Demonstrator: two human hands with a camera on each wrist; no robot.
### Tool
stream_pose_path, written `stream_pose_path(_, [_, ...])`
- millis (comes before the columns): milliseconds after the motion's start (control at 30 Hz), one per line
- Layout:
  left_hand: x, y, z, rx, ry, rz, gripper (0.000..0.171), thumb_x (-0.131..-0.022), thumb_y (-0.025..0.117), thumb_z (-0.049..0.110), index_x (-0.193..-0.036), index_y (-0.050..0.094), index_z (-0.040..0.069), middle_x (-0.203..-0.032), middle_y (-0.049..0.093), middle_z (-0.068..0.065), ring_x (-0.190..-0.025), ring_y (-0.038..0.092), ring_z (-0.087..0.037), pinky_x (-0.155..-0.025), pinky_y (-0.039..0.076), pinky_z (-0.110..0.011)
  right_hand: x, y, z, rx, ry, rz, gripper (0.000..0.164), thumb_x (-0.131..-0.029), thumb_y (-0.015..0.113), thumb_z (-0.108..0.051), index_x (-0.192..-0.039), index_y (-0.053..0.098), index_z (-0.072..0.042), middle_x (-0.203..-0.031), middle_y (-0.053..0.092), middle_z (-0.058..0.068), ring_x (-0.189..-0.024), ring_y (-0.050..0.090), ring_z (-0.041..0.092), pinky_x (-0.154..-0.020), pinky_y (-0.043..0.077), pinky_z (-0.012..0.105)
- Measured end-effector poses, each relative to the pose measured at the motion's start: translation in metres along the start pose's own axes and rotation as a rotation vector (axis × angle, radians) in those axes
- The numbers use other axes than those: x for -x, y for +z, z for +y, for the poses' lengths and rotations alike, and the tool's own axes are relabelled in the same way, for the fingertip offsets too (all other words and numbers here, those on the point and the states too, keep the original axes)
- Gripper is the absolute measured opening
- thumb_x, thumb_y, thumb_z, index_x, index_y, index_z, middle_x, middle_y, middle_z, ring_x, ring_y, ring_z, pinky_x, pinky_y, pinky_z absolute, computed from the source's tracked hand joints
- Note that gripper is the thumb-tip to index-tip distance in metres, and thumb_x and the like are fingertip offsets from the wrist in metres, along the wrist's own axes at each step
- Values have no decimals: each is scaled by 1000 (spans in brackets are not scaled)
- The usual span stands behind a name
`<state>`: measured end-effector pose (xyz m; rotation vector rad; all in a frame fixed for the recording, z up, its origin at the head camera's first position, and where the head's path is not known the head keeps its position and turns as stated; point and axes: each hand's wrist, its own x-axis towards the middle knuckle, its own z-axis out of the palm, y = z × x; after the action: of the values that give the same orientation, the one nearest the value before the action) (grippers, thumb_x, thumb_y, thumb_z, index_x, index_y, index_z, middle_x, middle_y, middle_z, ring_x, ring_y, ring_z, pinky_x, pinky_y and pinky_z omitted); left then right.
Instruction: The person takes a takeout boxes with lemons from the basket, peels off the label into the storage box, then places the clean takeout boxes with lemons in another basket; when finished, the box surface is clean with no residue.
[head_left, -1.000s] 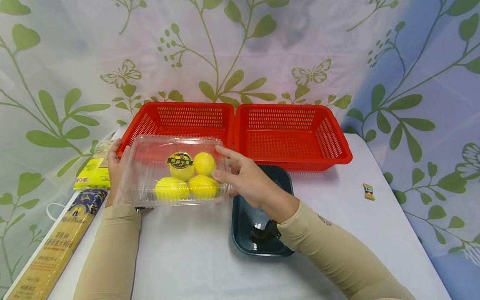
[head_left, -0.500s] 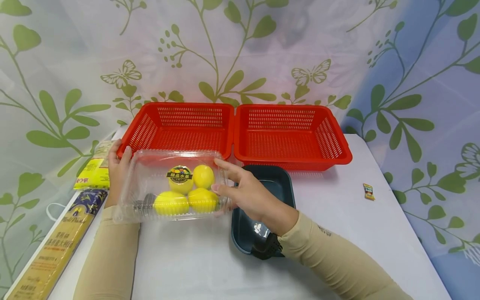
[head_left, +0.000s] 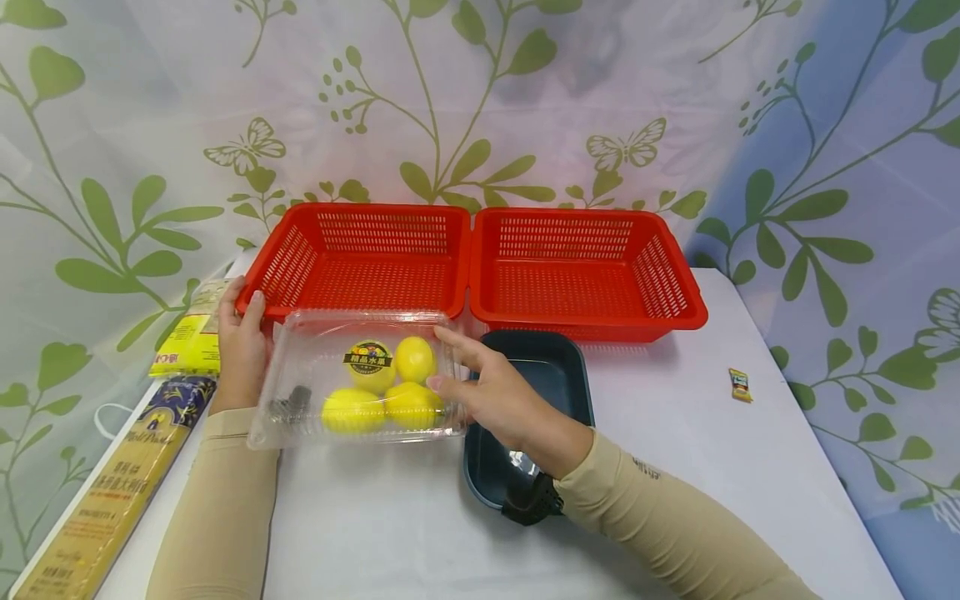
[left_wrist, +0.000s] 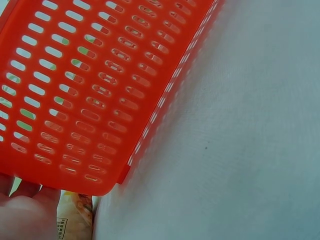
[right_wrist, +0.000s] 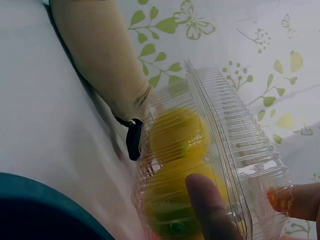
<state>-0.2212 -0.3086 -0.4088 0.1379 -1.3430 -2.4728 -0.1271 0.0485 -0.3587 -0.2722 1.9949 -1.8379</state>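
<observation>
Left hand [head_left: 242, 350] gripped the front-left corner of the left red basket [head_left: 382, 229]. Just right of it, the clear container [head_left: 309, 362] was in front of that basket, apparently lifted off the table [head_left: 360, 517]. Risk, as judged: with only 1 end held, the unsupported left end could sag, sending fruit rolling and springing the lid. Appearance: ribbed plastic, lid seemingly closed, black-and-gold label [head_left: 367, 358], 4 yellow fruits [head_left: 354, 411] massed toward the right. Right hand [head_left: 513, 400] pinched the right end, above a dark dish [head_left: 572, 375].
</observation>
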Motion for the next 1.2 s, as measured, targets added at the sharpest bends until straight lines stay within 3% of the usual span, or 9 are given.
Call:
stream_pose_path(267, [-5, -3, -4, 55, 33, -9, 57, -88, 63, 11, -139, 38, 17, -147, 26, -6, -135, 27, -24, -105, 28, -34, 3, 5, 4, 55, 17, -22, 68, -83, 73, -26, -138, 39, -47, -143, 34, -4, -107, 49, 27, -62, 55, 41])
stream_pose_path(400, [-13, -10, -12, 83, 66, -18, 50, -92, 56, 6, -139, 39, 15, -146, 27, -7, -135, 27, -25, -106, 26, -36, 2, 5, 6, 70, -1, -29, 68, -83, 73, -27, -139, 39, -46, -143, 33, -8, -89, 57, 31, -59, 55, 41])
stream_pose_path(667, [-13, -14, -12, 31, 45, -15, 56, -89, 63, 14, -139, 40, 20, -145, 28, -4, -134, 29, -23, -105, 27, -36, 2, 5, 9, 96, -35, -14, 68, -85, 71, -28, -141, 37, -43, -142, 32, -13, -60, 55, 32, -60, 55, 41])
stream_pose_path(933, [-14, -15, -14, 33, 59, -29, 59, -90, 61, 13, -142, 35, 16, -146, 28, -6, -134, 28, -24, -105, 27, -36, 3, 7, 13, 133, -40, -33, 69, -86, 70, -27, -143, 34, -41, -144, 32, -7, -57, 57, 36, -60, 54, 42])
stream_pose_path(1000, [-14, -15, -14, 23, 63, -26, 56, -90, 60, 13, -141, 37, 16, -146, 28, -6, -134, 28, -24, -105, 28, -36, 4, 9, 13, 136, -46, -42, 69, -87, 69, -26, -144, 32, -41, -127, 50, 5, -53, 58, 35, -59, 54, 44])
stream_pose_path(1067, [-14, -15, -14, 17, 61, -24, 55, -91, 60, 13, -141, 38, 17, -146, 28, -6, -134, 28, -24, -105, 27, -36, 4, 10, 14, 150, -54, -48, 69, -88, 67, -26, -144, 30, -42, -96, 60, 15, -52, 61, 32, -54, 53, 43])
stream_pose_path(1167, [-15, -15, -13, 8, 61, -27, 55, -91, 59, 13, -141, 37, 17, -146, 27, -6, -134, 28, -24, -105, 27, -35, 4, 13, 16, 212, -74, -44, 69, -90, 65, -27, -145, 27, -43, -57, 46, 18, -48, 60, 27, -46, 49, 38])
stream_pose_path(1200, [-15, -15, -13, 7, 59, -28, 55, -91, 59, 13, -141, 37, 17, -147, 27, -5, -135, 27, -24, -105, 27, -35, 4, 14, 17, 242, -88, -35, 69, -90, 65, -27, -145, 27, -42, -64, 53, 15, -45, 57, 27, -43, 48, 37])
